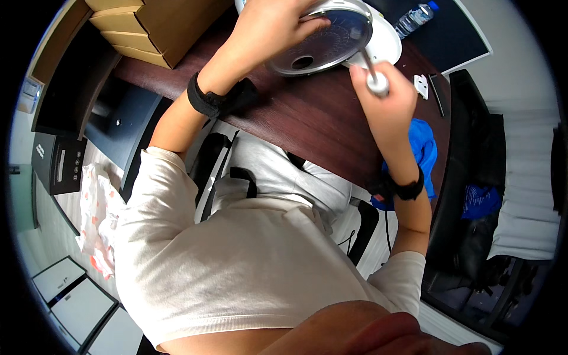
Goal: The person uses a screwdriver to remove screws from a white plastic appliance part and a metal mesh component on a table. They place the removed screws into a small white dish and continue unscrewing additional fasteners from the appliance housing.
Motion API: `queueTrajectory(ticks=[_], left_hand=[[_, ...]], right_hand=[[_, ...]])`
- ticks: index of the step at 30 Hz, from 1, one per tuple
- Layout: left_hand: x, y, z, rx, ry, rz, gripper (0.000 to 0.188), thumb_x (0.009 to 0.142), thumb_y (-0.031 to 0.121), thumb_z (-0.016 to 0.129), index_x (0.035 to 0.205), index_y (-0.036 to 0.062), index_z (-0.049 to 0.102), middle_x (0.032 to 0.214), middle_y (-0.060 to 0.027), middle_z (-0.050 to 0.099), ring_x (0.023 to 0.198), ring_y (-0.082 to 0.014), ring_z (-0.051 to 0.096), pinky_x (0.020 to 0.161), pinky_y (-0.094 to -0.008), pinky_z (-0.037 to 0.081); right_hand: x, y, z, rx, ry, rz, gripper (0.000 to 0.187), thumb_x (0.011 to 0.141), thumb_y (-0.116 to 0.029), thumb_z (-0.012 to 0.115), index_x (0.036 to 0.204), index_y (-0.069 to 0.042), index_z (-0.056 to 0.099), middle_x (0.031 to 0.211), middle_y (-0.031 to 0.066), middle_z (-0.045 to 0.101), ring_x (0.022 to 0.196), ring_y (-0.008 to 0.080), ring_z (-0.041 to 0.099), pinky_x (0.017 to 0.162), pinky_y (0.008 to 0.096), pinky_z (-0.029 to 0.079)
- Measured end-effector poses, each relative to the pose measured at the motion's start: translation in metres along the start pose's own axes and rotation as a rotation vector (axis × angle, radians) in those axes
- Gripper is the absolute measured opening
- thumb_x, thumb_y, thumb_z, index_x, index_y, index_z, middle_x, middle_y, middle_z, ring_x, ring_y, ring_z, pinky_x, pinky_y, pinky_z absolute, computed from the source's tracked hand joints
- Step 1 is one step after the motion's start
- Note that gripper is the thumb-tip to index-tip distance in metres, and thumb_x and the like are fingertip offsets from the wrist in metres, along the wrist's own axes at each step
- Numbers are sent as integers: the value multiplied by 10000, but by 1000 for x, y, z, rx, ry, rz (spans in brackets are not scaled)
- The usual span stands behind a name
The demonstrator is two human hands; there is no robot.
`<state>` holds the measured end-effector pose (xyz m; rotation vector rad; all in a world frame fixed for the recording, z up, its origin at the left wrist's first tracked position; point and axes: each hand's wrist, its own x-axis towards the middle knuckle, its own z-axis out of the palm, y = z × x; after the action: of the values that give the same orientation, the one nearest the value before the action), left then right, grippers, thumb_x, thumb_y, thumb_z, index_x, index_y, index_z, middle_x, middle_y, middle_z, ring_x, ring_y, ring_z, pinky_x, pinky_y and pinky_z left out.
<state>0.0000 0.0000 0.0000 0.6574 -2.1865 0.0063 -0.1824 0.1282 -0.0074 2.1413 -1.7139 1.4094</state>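
My right hand [387,97] is closed round the handle of a screwdriver [377,84]. Its metal shaft points up toward the right edge of a round, lid-like appliance part [322,42]. That part has a dark, glossy disc with an oval hole low on it and a pale rim; it stands tilted over the table. With fingers bent at its upper left rim, my left hand [278,26] grips it, the thumb lying across the dark face. Behind it shows a white rounded piece [384,44]. Whether the screwdriver's tip touches the part is too blurred to tell.
Cardboard boxes [157,29] are stacked at the table's back left. A water bottle [417,19] lies at the back right. A small white plug-like piece [420,86] and a blue cloth [423,142] sit right of my right arm on the dark red table [296,112].
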Motion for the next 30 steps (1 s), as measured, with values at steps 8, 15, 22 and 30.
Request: queueTrajectory(ticks=[8,15,22,30], left_hand=[[0,2,1,-3,26,-5,567,827,195,684,1361,86,524,1416,-200,475,1300,-512,399,1054,-561,360],[-5,19,8,57,80,-62,558,831,177,661,1354,59,506,1387,-225,478,1240,-518,418,1021,-619,342],[-9,26,10,130,122,-85,545,843,162,654,1356,52,508,1384,-240,462,1276,-518,384,1029,-615,335],[-13,22,5,106,107,-52,577,843,194,688,1369,68,489,1394,-229,459,1273,-517,390,1000,-614,353]], right_hand=[[40,-9,51,73,146,100,283,842,-278,750,907,-9,690,718,167,688,667,294,702,618,367,533],[42,-16,58,62,206,230,279,850,-253,717,855,24,682,723,211,673,684,368,684,627,401,526],[41,-5,65,392,141,405,286,866,-246,698,832,37,668,647,140,653,578,232,645,540,359,489],[17,18,14,30,-65,227,328,823,-279,764,957,-10,631,757,121,681,647,224,663,610,341,524]])
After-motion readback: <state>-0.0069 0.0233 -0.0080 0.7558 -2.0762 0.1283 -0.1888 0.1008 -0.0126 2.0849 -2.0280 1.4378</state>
